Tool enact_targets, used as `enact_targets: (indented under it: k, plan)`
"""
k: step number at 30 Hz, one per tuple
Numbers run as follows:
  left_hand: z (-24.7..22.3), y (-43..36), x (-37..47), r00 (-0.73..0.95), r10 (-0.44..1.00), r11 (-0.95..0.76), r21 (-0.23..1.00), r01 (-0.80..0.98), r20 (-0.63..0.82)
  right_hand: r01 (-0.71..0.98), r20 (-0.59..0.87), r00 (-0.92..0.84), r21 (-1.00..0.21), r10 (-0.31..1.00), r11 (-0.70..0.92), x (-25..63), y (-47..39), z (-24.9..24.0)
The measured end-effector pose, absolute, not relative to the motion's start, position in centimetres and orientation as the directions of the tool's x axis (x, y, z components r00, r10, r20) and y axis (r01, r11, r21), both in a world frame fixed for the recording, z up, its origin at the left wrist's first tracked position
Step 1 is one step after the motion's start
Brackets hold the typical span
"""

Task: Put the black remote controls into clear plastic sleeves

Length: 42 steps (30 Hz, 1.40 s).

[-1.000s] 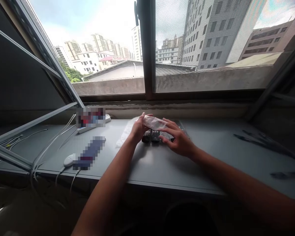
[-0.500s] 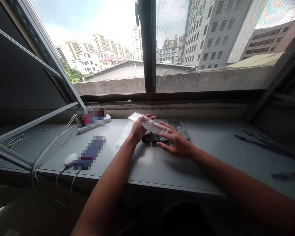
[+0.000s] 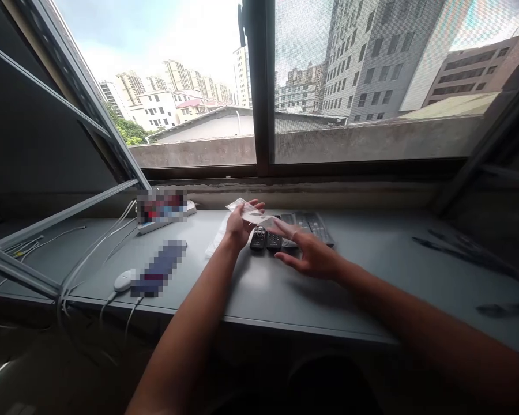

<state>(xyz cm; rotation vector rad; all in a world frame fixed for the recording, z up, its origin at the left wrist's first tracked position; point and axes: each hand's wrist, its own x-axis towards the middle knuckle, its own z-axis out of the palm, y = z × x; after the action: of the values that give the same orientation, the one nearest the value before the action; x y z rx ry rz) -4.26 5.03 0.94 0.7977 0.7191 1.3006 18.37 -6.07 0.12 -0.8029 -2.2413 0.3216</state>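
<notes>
With plastic-covered remotes [image 3: 320, 229] lying right of two bare remotes [image 3: 258, 238], work looked only partway along as the left hand [image 3: 239, 228] had its grip on a flat clear sleeve [image 3: 255, 217] above the bare pair, the right hand [image 3: 310, 249], thumb spread wide, meeting its other end

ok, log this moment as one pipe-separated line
left hand: holds clear plastic sleeve | right hand: at sleeve's right end, thumb spread | black remotes: side by side on desk
</notes>
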Motion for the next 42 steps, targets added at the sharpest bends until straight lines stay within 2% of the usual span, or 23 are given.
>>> enact_targets:
  k: [5,13,22,28,42]
  plan:
    - [0.5,6.0,-4.9,0.058,0.998,0.062,0.818,-0.571,-0.035,0.408,0.566,-0.573,-0.43,0.593,0.805,18.4,-5.8,-0.4]
    - [1.0,5.4,-4.7,0.078,0.997,0.068,0.812,-0.58,-0.028,0.45,0.49,-0.543,-0.516,0.682,0.729,18.5,-6.0,-0.1]
    - [1.5,5.2,-5.2,-0.013,0.998,0.045,0.796,-0.603,-0.066,0.391,0.527,-0.558,-0.514,0.64,0.764,18.5,-5.9,-0.1]
    - [1.5,5.1,-5.2,-0.012,0.998,0.049,0.806,-0.59,-0.069,0.417,0.437,-0.551,-0.594,0.711,0.688,18.4,-6.5,0.5]
    - [1.2,5.8,-6.0,-0.041,0.992,0.07,0.784,-0.617,-0.121,0.428,0.508,-0.622,-0.417,0.596,0.802,18.6,-6.2,0.4]
